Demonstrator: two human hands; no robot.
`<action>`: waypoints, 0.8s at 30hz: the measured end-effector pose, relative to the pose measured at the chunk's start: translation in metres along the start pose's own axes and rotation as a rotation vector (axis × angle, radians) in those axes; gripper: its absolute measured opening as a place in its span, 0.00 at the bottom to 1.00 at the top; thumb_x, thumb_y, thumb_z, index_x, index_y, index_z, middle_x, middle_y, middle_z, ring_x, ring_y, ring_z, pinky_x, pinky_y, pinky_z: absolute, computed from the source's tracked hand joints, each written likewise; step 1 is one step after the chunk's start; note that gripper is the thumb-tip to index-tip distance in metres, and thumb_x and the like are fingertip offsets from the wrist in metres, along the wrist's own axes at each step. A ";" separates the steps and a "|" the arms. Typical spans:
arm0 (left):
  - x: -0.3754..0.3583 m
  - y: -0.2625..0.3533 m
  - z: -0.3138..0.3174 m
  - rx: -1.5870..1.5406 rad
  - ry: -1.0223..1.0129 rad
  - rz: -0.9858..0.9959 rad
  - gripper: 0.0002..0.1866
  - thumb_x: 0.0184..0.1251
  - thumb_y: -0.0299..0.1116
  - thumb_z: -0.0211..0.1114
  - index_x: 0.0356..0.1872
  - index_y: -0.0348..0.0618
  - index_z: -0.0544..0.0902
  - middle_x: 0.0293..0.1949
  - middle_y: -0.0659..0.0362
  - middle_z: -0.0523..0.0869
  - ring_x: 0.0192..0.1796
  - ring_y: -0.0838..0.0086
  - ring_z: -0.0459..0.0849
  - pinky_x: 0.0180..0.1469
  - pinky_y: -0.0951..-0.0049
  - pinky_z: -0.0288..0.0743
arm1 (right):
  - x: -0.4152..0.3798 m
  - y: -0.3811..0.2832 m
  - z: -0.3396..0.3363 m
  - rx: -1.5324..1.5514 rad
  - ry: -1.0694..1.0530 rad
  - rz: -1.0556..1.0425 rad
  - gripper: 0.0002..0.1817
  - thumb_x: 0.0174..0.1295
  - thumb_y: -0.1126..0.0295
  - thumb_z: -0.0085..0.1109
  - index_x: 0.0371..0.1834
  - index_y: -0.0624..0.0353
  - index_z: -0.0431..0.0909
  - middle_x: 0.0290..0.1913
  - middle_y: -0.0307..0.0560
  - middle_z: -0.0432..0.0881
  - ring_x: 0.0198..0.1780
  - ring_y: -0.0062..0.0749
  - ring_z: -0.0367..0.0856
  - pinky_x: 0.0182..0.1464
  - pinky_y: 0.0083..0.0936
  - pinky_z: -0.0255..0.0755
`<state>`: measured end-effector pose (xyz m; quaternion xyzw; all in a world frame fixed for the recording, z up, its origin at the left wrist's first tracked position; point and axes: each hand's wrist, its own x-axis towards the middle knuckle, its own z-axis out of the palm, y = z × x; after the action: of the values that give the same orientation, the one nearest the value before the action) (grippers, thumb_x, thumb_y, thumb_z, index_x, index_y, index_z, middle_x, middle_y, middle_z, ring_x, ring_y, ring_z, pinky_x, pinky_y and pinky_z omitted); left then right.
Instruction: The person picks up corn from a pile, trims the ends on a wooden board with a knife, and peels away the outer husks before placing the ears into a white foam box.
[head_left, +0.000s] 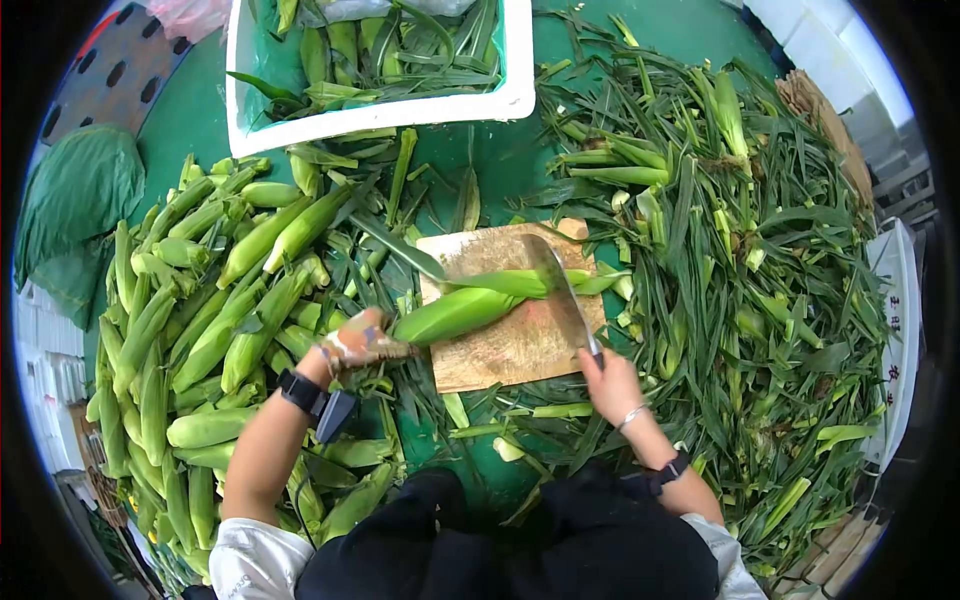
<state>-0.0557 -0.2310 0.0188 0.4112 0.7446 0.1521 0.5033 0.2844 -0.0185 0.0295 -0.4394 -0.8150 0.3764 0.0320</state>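
An ear of corn in its green husk (455, 316) lies slantwise over a worn wooden cutting board (490, 357). My left hand (362, 342), in a stained glove, is closed at the ear's near left end, just off the board's left edge. In my right hand (612, 388) is the dark handle of a cleaver (562, 295). Its broad blade points away from me and crosses the leafy right end of the ear. Long green leaves trail from that ear over the board.
Unhusked corn ears (205, 340) are heaped on the left. Cut leaves and stalks (740, 270) form a big pile on the right. Beyond the board stands a white foam box (380, 120) holding corn and leaves. A green sack (85, 205) sits far left.
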 end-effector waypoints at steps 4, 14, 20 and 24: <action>-0.051 0.001 0.060 -0.612 0.272 -0.238 0.23 0.64 0.42 0.65 0.47 0.29 0.79 0.37 0.46 0.87 0.41 0.68 0.85 0.43 0.69 0.79 | 0.029 0.050 -0.035 -0.193 0.304 0.094 0.23 0.65 0.55 0.56 0.27 0.68 0.77 0.25 0.67 0.79 0.30 0.63 0.80 0.31 0.46 0.73; 0.045 0.071 0.039 0.756 0.641 0.264 0.41 0.43 0.56 0.75 0.54 0.39 0.72 0.47 0.44 0.77 0.52 0.50 0.74 0.56 0.56 0.68 | 0.020 -0.103 -0.095 0.734 0.458 -0.300 0.10 0.71 0.65 0.51 0.34 0.59 0.70 0.18 0.30 0.69 0.18 0.11 0.62 0.20 0.13 0.56; 0.036 0.061 0.051 0.471 0.336 0.089 0.32 0.48 0.48 0.73 0.47 0.34 0.72 0.42 0.40 0.81 0.44 0.47 0.82 0.43 0.55 0.77 | 0.011 -0.074 -0.026 0.504 0.324 -0.522 0.11 0.68 0.66 0.53 0.32 0.62 0.71 0.16 0.41 0.73 0.17 0.22 0.71 0.20 0.21 0.64; 0.023 0.077 0.059 0.346 0.412 -0.028 0.33 0.47 0.39 0.72 0.54 0.36 0.70 0.45 0.41 0.80 0.48 0.49 0.80 0.46 0.56 0.76 | 0.030 -0.002 0.036 -0.061 -0.104 -0.096 0.22 0.66 0.55 0.54 0.34 0.69 0.78 0.23 0.67 0.79 0.28 0.60 0.81 0.32 0.45 0.73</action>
<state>0.0272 -0.1772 0.0276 0.4410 0.8519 0.0963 0.2655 0.2507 -0.0178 -0.0032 -0.3805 -0.8466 0.3720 -0.0058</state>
